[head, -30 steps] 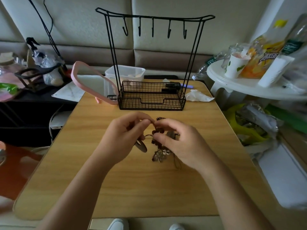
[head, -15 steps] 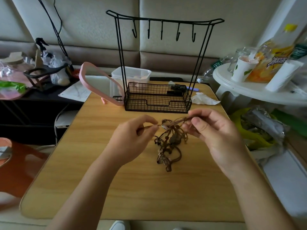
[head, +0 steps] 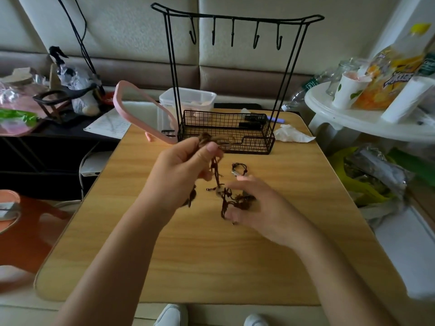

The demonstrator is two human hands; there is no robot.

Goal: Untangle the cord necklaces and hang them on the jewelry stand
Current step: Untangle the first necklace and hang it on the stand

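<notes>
Before the stand (head: 226, 128), the left hand's (head: 181, 170) grip pinched the seemingly light, limp cords (head: 215, 170) at a loop, the right hand (head: 259, 205) curled round their tangle.

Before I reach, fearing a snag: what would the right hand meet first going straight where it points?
The right hand would probably meet the cords dangling from the left hand first.

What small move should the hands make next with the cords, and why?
Probably the right hand should pinch the tangle and ease one strand free. The left hand grips the cord necklaces raised, and they hang down into that knot beside the right fingers. Every hook on the jewelry stand is bare, so nothing is ready to hang yet.
</notes>
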